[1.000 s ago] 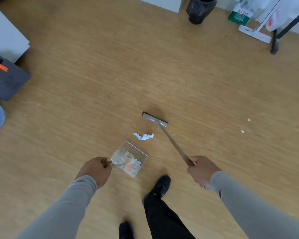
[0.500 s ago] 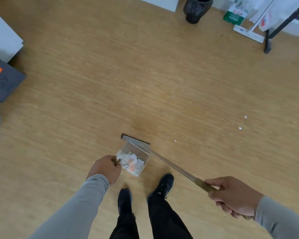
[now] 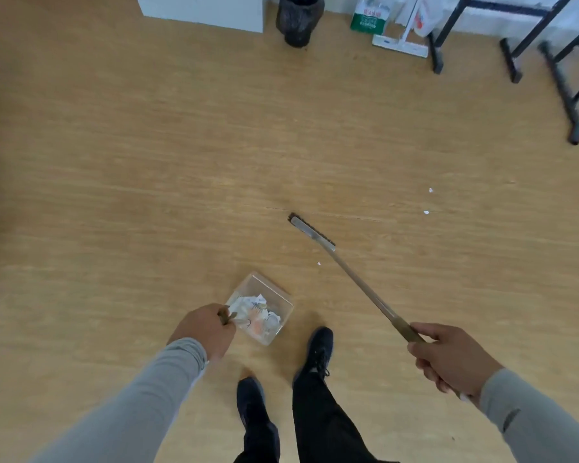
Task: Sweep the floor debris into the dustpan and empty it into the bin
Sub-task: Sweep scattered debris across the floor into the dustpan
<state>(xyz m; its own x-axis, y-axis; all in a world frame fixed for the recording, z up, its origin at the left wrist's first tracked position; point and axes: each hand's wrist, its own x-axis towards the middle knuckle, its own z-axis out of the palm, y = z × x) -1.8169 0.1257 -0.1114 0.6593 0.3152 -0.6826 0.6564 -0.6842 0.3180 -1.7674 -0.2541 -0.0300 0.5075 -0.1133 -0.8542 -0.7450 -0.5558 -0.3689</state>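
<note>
Clear plastic forms the dustpan (image 3: 264, 300), which is set on the wooden floor (image 3: 147, 162) just ahead of the dark shoes (image 3: 316, 350); crumpled paper and orange scraps (image 3: 256, 317) are piled inside, though single pieces are hard to make out. Its short handle is gripped by the left hand (image 3: 206, 329) and mostly hidden by the fingers. The broom (image 3: 345, 272) is held by the right hand (image 3: 448, 357), curled round the handle's near end; its long axis runs diagonally up-left, the brush head pointing away. Three white flecks (image 3: 427, 212) lie scattered beyond. The black bin (image 3: 298, 20) is cut off at the top edge. Writing on the green-and-white bag (image 3: 368, 20) is blurred and cannot be read.
</note>
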